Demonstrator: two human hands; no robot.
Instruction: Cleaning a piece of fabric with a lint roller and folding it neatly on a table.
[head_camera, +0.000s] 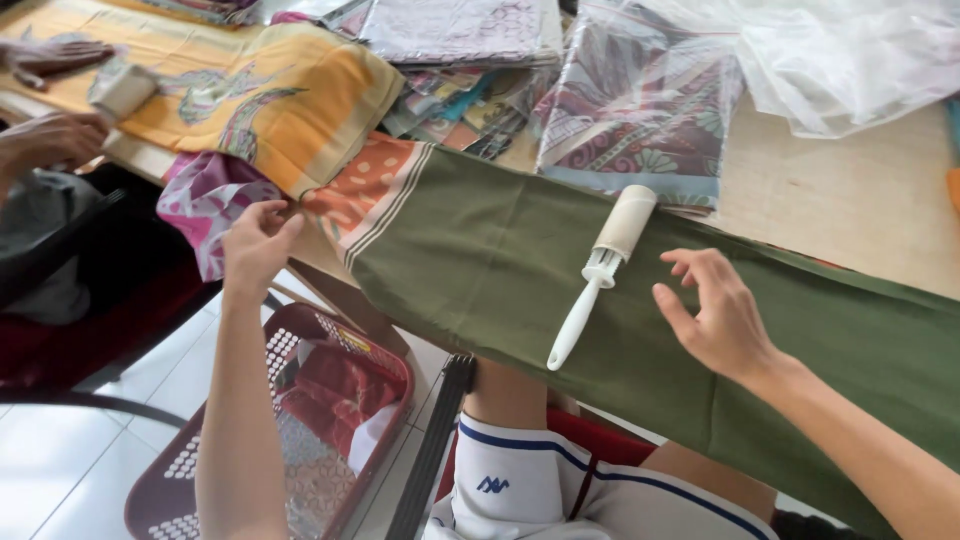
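While the lint roller (603, 270) lies untouched on the green cloth (640, 330), rolling looks not yet begun. The left hand (255, 245) has its fingers pinching the cloth's patterned edge; the right hand (715, 315) hovers, fingers spread.

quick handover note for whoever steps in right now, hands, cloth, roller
Left hand: pinches the edge of the green cloth by its orange patterned border.
Right hand: open, just above the cloth, holding nothing, close to the white lint roller.
The roller lies loose on the cloth, which is spread over the table edge.
A co-worker's hands run a second roller over the yellow cloth.
Red basket on the floor holds folded fabric.
Rolling progress on the green cloth: cannot tell.
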